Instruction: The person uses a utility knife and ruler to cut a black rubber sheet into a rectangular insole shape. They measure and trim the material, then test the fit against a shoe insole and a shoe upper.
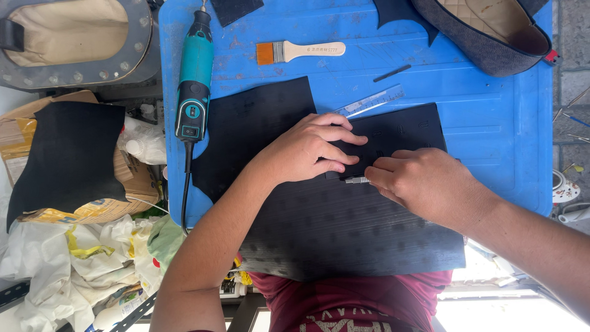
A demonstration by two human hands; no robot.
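A large black ribbed rubber sheet [344,233] lies on the blue plastic table [491,123], hanging over its near edge. My left hand [310,147] presses flat on a smaller dark piece laid on the sheet. My right hand [427,184] grips a small knife whose metal tip [356,180] shows beside the left fingers, touching the sheet. A clear plastic ruler [372,101] lies just beyond my left hand, partly under the black sheet's far edge.
A teal rotary tool [195,80] with its cord lies at the table's left edge. A paintbrush with orange bristles [298,51] and a thin dark stick [392,73] lie farther back. A grey shoe [485,27] sits top right. Boxes, black rubber and plastic bags pile up at left.
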